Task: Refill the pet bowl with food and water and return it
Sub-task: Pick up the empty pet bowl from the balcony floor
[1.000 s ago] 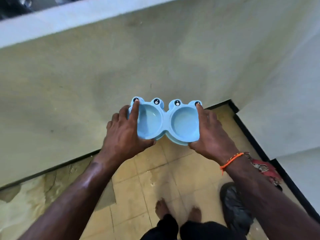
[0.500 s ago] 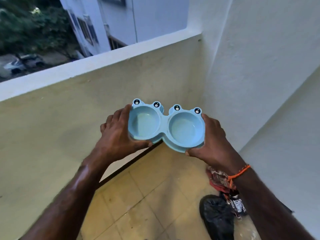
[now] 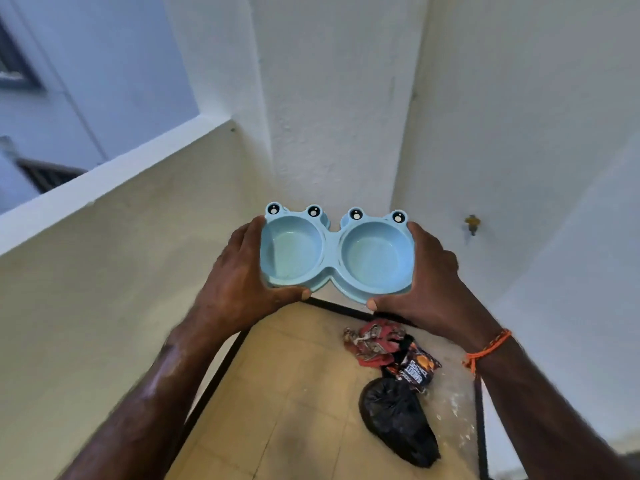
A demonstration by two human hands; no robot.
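- The left hand (image 3: 239, 275) grips the left end of the pet bowl (image 3: 337, 252), its thumb curled under the near rim and its fingers wrapped round the far side.
- The right hand (image 3: 429, 278) grips the right end in the same way, thumb tip pressed on the near lower edge; an orange thread bracelet (image 3: 486, 348) sits on that wrist.
- The pet bowl is held up in the air between the two hands, roughly level, well above the floor.
- It is pale blue plastic, a double dish with two round wells side by side joined by a narrow waist; both wells look empty and dry.
- Four raised bumps with black-and-white cartoon eyes stand along its far rim, two above each well.
- Below the bowl lies the tiled floor (image 3: 294, 393), tan with a dark border strip along the walls.
- On the floor, under the right forearm, lies a black plastic bag (image 3: 398, 420), and just beyond it a crumpled red and black food packet (image 3: 388, 348); the print on it is too blurred to read.
- To the left runs a cream parapet wall (image 3: 104, 271) with a white top ledge.
- Ahead rises a white wall corner (image 3: 329, 116); on the wall to the right a small brass tap (image 3: 472, 223) sticks out.
- Beyond the parapet a neighbouring building (image 3: 86, 81) shows, blurred.
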